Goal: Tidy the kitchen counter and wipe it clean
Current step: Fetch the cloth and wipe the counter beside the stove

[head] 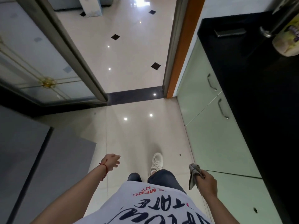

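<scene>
My right hand (208, 181) grips the grey cloth (194, 174) low at my side, nearer the black desk (252, 94) running along my right, while my left hand (111, 161) hangs loose and empty.

A pale jar (286, 41) lying on the black tabletop (258, 78) runs off the right edge, its purple label lettering too blurred to read, and a metal fitting (265, 32) beside it is soft beyond identifying. The right hand (207, 183) hides the part of the grey cloth (194, 175) it grips. The left hand (111, 161) shows its fingers (117, 157) smeared by motion, while the shirt print (145, 206) is cut by the bottom edge.
</scene>
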`<control>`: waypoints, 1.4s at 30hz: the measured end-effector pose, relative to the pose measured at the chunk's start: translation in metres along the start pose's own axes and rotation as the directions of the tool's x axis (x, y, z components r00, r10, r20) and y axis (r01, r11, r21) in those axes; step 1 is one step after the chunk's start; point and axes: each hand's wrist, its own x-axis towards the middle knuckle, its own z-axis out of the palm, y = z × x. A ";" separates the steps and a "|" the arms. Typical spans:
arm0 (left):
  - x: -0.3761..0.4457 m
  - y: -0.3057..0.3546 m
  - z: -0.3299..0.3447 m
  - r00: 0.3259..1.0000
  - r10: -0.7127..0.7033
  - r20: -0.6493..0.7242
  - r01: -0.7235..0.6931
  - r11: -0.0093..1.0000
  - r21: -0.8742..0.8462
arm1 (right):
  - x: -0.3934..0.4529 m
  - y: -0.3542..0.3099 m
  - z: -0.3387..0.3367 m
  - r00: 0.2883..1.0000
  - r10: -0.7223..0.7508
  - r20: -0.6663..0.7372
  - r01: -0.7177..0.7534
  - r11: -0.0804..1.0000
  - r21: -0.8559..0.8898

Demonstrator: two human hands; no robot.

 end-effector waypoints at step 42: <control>0.049 0.517 0.195 0.392 0.281 0.876 -0.916 0.212 0.342 | 0.084 -0.198 -0.118 0.682 0.672 -0.290 -0.177 0.536 0.825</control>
